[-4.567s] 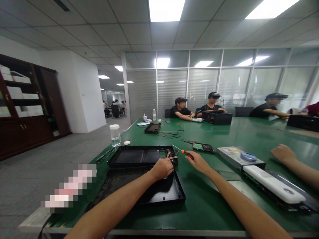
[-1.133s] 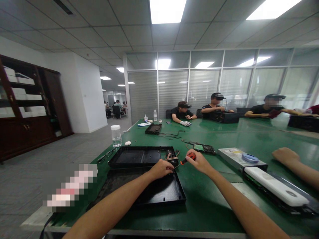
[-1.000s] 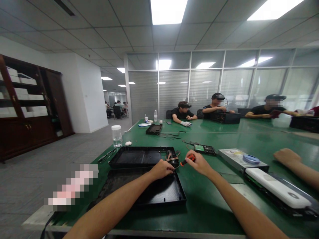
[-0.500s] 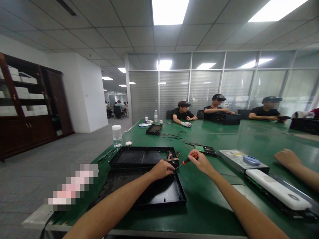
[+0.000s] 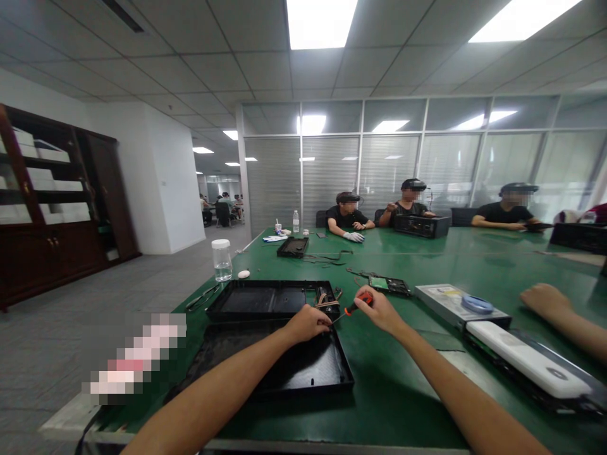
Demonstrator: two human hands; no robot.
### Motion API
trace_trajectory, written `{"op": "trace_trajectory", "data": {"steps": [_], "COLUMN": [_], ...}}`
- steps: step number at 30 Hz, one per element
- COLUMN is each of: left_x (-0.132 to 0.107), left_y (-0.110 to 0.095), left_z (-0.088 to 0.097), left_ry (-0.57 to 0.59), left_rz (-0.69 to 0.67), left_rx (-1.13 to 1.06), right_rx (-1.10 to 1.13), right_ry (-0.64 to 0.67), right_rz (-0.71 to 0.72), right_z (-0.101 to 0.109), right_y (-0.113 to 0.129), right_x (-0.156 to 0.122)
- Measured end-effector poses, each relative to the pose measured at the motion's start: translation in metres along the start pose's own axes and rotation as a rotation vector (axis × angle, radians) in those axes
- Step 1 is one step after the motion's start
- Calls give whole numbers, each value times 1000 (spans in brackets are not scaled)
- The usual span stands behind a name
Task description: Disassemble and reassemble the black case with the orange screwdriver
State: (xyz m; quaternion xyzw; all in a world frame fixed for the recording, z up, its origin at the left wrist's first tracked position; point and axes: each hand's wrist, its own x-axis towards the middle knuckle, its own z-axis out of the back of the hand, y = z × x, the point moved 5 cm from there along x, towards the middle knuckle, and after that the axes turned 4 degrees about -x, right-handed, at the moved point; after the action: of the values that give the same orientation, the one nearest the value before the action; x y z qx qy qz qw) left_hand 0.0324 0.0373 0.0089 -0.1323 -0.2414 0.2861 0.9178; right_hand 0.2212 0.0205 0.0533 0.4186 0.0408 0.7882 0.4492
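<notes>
My right hand [image 5: 379, 309] grips the red-and-black handle of a screwdriver [image 5: 364, 300], its thin shaft slanting down to the left. The shaft's end meets the fingertips of my left hand [image 5: 309, 323], which are pinched together; what is between them is too small to make out. Under my left hand lies a shallow black plastic casing half [image 5: 327, 363], open side up. Behind it rests a second black casing part [image 5: 265, 298], with bundled wires [image 5: 327, 303] at its right end.
A lidded clear jar [image 5: 221, 262] and a round white lid [image 5: 243, 274] stand at the left. Beyond the screwdriver lies a green circuit board [image 5: 382, 284]. To the right are a metal box [image 5: 443, 300], a blue tape roll [image 5: 477, 304] and a white device [image 5: 526, 360]. Another person's arm [image 5: 564, 313] rests there.
The screwdriver handle and my right hand have shifted slightly left. My left hand stays in place. Across the table, a co-worker has raised a hand beside a black box.
</notes>
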Motion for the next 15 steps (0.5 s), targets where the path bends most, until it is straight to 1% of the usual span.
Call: {"op": "trace_trajectory", "data": {"steps": [4, 7, 11, 13, 15], "left_x": [0, -1, -2, -3, -3], "left_y": [3, 4, 2, 1, 1], "left_z": [-1, -2, -1, 0, 0], "left_ry": [-5, -6, -7, -5, -9], "left_rz": [-12, -7, -2, -1, 12], "left_rx": [-15, -21, -8, -7, -4], "right_rx": [-42, -165, -445, -497, -500], "right_ry": [17, 23, 43, 103, 194], "right_rz": [13, 25, 40, 70, 113], "right_z": [-1, 3, 12, 14, 12], "right_y": [6, 18, 48, 65, 80], "right_x": [0, 0, 3, 8, 14]}}
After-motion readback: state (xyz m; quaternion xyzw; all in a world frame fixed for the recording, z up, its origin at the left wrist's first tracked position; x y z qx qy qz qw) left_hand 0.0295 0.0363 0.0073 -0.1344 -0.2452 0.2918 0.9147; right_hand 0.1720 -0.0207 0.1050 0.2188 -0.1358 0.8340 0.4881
